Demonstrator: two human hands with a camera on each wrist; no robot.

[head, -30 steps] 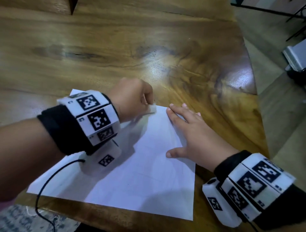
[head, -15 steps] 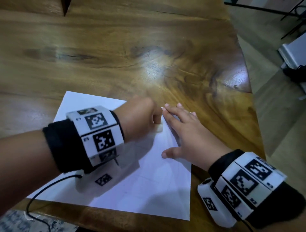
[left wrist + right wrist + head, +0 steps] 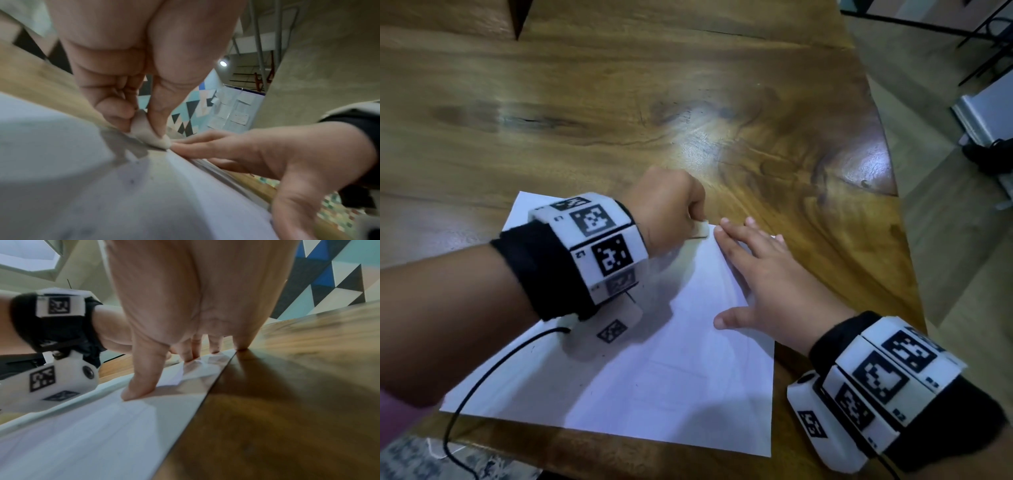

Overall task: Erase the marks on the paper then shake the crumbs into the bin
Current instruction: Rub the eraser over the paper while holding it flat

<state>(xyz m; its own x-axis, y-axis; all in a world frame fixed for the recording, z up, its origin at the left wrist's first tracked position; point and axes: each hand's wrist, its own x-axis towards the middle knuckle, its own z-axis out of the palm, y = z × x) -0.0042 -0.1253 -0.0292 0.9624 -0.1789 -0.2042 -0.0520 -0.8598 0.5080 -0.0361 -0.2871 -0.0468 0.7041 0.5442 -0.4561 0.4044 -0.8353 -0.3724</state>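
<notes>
A white sheet of paper [image 3: 640,370] lies on the wooden table [image 3: 619,120] near its front edge. My left hand [image 3: 671,212] pinches a small white eraser [image 3: 700,230] and presses it on the paper's far right corner. The left wrist view shows the eraser [image 3: 150,134] held between thumb and fingers, its tip on the paper [image 3: 72,170]. My right hand [image 3: 767,277] lies flat with straight fingers along the sheet's right edge, its fingertips close to the eraser. In the right wrist view the thumb and fingertips [image 3: 141,382] press the paper [image 3: 82,434]. Faint marks remain on the sheet. No bin shows.
The table's right edge [image 3: 893,192] curves toward the floor [image 3: 945,257] on the right. A black cable [image 3: 482,380] runs from my left wrist over the sheet's near left corner. A white appliance [image 3: 989,109] stands on the floor at far right.
My left hand rubbed the eraser back toward me and then out again to the far right corner. The right hand stayed flat on the sheet's right edge.
</notes>
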